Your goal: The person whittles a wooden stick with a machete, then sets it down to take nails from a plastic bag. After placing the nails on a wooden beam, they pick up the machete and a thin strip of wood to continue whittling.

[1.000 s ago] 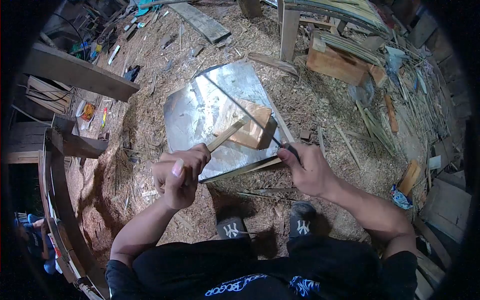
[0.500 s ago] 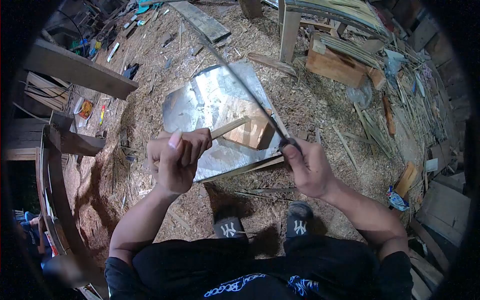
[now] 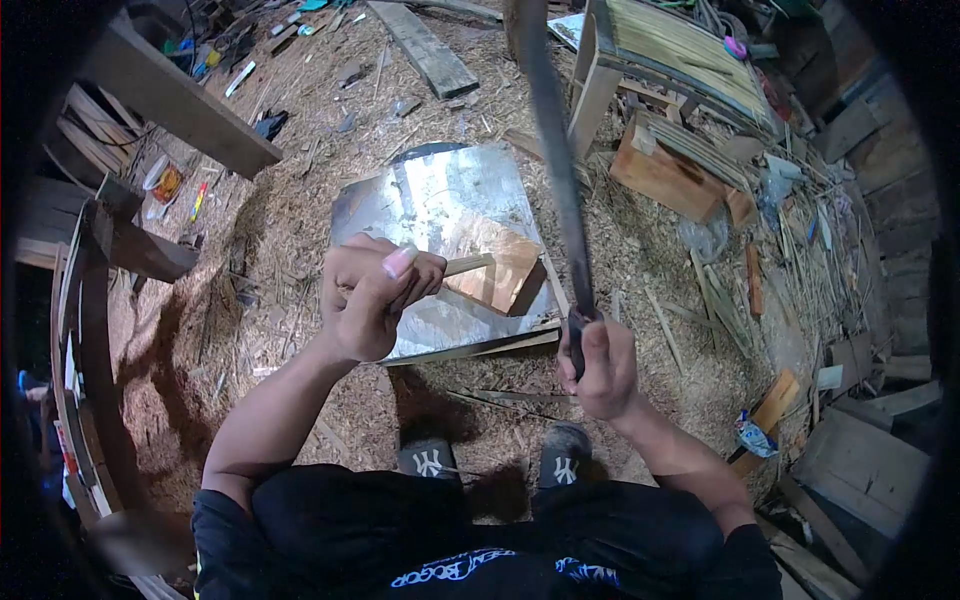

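Observation:
My left hand [image 3: 375,300] is closed around a short wooden stick [image 3: 467,265], its free end over a wooden block [image 3: 517,262]. Beneath the block lies a shiny metal-topped board [image 3: 410,190] on the ground. In my right hand [image 3: 606,370] is the dark handle of a machete [image 3: 562,150], gripped in a fist. Its long blade points up and away from me, passing just right of the block in this view.
Wood shavings cover the ground [image 3: 270,300]. A slatted wooden bench [image 3: 690,50] and a wooden box [image 3: 660,170] stand at the back right. A plank [image 3: 425,50] lies ahead. A wooden beam [image 3: 180,90] juts in from the left; my sandals [image 3: 565,460] are below the board.
The machete has swung from leaning left across the block to a steeper line right of it. My left hand and the stick have shifted slightly right in view.

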The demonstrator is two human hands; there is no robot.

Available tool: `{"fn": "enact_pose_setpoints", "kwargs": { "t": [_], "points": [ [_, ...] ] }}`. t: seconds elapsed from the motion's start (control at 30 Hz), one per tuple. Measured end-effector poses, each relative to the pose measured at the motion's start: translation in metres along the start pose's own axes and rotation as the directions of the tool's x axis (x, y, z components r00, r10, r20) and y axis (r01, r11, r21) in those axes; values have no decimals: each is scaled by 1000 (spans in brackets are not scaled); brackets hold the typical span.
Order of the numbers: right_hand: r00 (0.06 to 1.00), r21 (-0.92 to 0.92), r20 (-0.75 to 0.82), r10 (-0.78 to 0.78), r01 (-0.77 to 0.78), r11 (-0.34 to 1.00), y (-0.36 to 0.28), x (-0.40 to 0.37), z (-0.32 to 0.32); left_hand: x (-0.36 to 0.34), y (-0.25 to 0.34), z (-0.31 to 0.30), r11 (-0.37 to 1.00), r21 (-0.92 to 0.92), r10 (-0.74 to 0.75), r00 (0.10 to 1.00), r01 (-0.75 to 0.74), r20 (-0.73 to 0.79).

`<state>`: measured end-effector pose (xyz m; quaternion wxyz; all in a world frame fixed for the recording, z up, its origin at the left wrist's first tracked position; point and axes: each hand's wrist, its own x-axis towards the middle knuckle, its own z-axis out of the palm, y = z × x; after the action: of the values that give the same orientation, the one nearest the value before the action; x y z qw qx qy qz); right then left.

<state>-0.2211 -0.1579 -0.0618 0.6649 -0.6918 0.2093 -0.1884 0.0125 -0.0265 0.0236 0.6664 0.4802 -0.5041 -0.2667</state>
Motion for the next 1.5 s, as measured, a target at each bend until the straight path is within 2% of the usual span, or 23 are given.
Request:
{"fn": "enact_pose_setpoints", "kwargs": {
  "t": [0.07,0.1,0.13,0.2,0.33,0.43,0.47,0.53,0.57,0.6,0.67,0.73,0.8,0.83,0.87,0.93,0.97,1.0,1.1,1.2,1.33,1.43,1.5],
  "points": [
    [999,37,13,30,-30,999,28,-4,5,-1,-6,-4,996,-36,79,994,-76,76],
    [1000,-268,-4,-20,19,963,32,3,14,-2,-4,-5,996,-33,86,994,-84,69],
    [983,-357,53,175,-145,923,26,0,10,-3,-3,-5,997,-13,72,995,-71,72],
    [965,-311,54,258,-230,922,27,-6,12,-3,2,-7,997,27,67,994,-69,86],
    [982,-253,21,185,-174,952,12,-5,4,-9,-1,-4,999,-22,44,998,-43,49],
    [995,137,61,74,-82,987,-8,-12,0,-12,-4,-4,997,-28,74,997,-73,25],
    [995,133,69,72,-81,988,1,-11,5,-13,-5,-4,995,-22,99,995,-98,17],
    [999,-291,35,22,-10,957,16,-9,20,-18,-6,-7,995,-30,91,996,-90,13],
    [986,-453,45,162,-124,883,24,-12,16,-18,-9,-6,996,-48,80,997,-80,10],
    [988,-449,46,147,-111,887,24,-10,15,-17,-8,-9,995,-38,90,996,-89,16],
    [950,-364,42,309,-274,890,24,-9,6,-20,-8,-11,991,-65,114,993,-113,15],
    [953,-352,40,301,-268,897,11,-8,-1,-21,-8,-10,994,-58,97,995,-95,19],
    [968,-117,47,245,-238,964,-21,-8,-1,-20,-7,-10,996,-42,84,996,-83,33],
    [984,-22,80,162,-161,987,-7,-11,-5,-20,-6,-10,995,-50,84,996,-84,7],
    [983,-24,81,163,-161,987,5,-12,-3,-20,-6,-9,995,-57,84,996,-85,-18],
    [996,-288,66,62,-40,957,15,-10,11,-21,-6,-10,995,-67,74,997,-75,-14],
    [980,-496,125,152,-71,865,15,-5,10,-21,-7,-10,994,-81,66,998,-67,-14],
    [981,-492,125,148,-68,868,15,-2,8,-21,-7,-11,995,-76,66,998,-66,-11],
    [930,-455,73,359,-289,842,6,2,-1,-19,-5,-11,990,-116,81,997,-80,5],
    [968,-391,100,232,-176,903,18,4,-8,-10,-3,-9,987,-100,133,990,-127,55],
    [957,-260,79,278,-249,933,14,-1,-10,-12,-14,-5,988,-115,117,986,-104,121],
    [971,-250,81,225,-199,948,12,2,-10,-14,-18,-5,983,-160,101,992,-87,76],
    [987,-232,71,148,-128,964,-4,0,-7,-15,-18,-8,988,-119,121,980,-103,160]
  ]
}}
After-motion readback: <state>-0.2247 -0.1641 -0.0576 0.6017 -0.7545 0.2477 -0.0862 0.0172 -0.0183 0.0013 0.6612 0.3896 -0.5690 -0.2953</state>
